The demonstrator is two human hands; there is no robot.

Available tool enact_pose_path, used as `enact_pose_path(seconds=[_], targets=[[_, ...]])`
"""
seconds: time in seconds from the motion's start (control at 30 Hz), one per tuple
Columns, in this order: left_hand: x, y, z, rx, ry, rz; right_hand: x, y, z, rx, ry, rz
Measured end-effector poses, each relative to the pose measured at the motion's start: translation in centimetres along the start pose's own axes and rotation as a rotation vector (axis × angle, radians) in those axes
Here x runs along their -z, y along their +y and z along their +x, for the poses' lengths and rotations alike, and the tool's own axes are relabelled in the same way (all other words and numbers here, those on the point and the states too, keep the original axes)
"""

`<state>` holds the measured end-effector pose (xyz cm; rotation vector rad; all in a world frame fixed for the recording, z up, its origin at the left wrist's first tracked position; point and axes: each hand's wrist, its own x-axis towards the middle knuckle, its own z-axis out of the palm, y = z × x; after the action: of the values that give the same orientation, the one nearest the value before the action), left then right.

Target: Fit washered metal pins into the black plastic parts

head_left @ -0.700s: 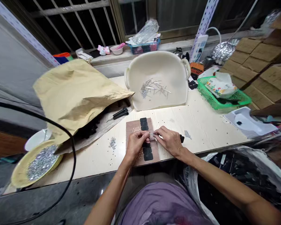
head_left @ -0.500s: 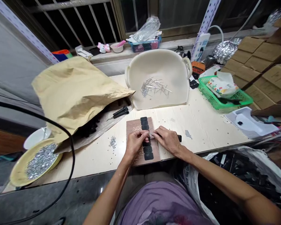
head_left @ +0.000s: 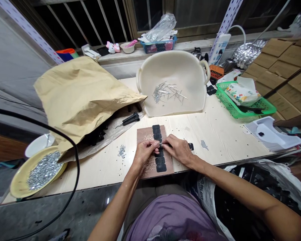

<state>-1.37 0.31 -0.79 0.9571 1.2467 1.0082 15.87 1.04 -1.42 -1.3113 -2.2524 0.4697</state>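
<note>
A thin silvery piece [head_left: 161, 144] spans the small gap between the fingertips, just above a brown board [head_left: 142, 134] at the worktop's near side. The left hand [head_left: 147, 151] pinches one end between thumb and forefinger; the right hand [head_left: 178, 150], its fingers curled, grips the other. From here I can't tell whether it is one piece or two meeting. A black end [head_left: 191, 146] pokes out past the right hand, though I can't see whether it joins the silvery piece.

Under the hands, black pads [head_left: 161, 167] run in a column down the board, pale crumbs scattered to their left. The board reaches the front edge of the worktop [head_left: 223, 134], and the forearms come in over that edge. Left of the board lies a small heap of metal bits [head_left: 122, 151]; beyond it, a big paper bag [head_left: 82, 97] and a yellow bowl [head_left: 19, 180] of silvery pieces crowd that side. Behind the board stands a cream basin [head_left: 173, 68] holding thin metal rods [head_left: 167, 91]. The widest stretch of bare wood opens to the right, dotted with dark specks, up to a green basket [head_left: 240, 115] and a white plastic tray [head_left: 272, 135].
</note>
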Motion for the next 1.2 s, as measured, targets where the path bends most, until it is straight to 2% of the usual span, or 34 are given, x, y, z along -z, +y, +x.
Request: enact_pose_path(seconds=[0.1, 0.27, 0.47, 0.67, 0.77, 0.9, 1.0, 1.07, 1.2], targets=[[0.2, -0.1, 0.1, 0.022, 0.006, -0.020, -0.1, -0.1, 0.2, 0.019, -0.019, -0.056], [0.6, -0.3, 0.5, 0.043, -0.015, -0.058, 0.2, -0.4, 0.5, 0.026, -0.055, 0.086], [0.8, -0.5, 0.8, 0.074, -0.011, -0.069, 0.4, -0.3, 0.3, 0.103, -0.012, -0.221], [1.0, -0.3, 0.8, 0.064, 0.006, -0.024, 0.0, -0.2, 0.1, 0.022, -0.015, -0.012], [1.2, -0.3, 0.8, 0.061, 0.009, -0.031, 0.0, 0.2, 0.5, 0.035, -0.016, 0.014], [1.9, -0.5, 0.5, -0.060, 0.115, 0.145, 0.1, 2.0, 2.3, 0.065, -0.021, -0.049], [2.3, -0.7, 0.0, -0.233, 0.233, 0.401, -0.1, 3.7, 4.3, 0.102, -0.027, -0.104], [2.4, -0.9, -0.3, -0.339, 0.257, 0.541, -0.4, 4.5, 5.1, 0.141, -0.028, -0.133], [2.3, -1.5, -0.6, -0.393, 0.287, 0.640, -0.6, 4.1, 3.9, 0.319, -0.111, -0.153]])
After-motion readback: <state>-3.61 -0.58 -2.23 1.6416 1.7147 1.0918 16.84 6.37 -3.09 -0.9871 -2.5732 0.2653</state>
